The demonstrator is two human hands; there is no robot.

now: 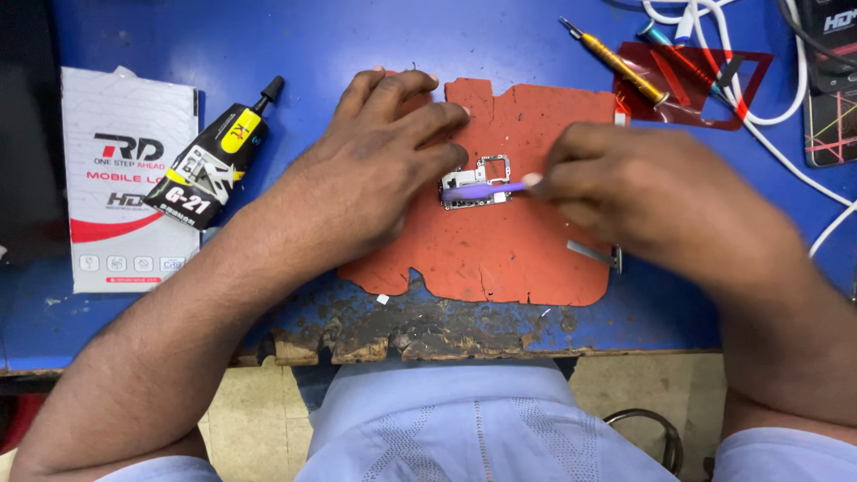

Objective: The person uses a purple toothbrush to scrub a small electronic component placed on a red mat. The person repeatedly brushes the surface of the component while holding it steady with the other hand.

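on the orange mat (500, 259), at its middle, found a small circuit board (476, 183) lying flat. noted left hand (379, 170) pressed down at the board's left end, fingertips (451, 156) touching its edge, pinning rather than gripping. noted right hand (652, 192) closed around a purple stick tool (482, 190), tip laid across the board. judged the board light, stiff and fragile: thin, with bare metal frames on top, likely to skid on the mat unless pinned. judged edges the safest hold, never the top parts. recorded a black glue tube (214, 161) and white box (125, 178) well apart to the left, a yellow screwdriver (616, 62) to the upper right on the blue table (268, 45).
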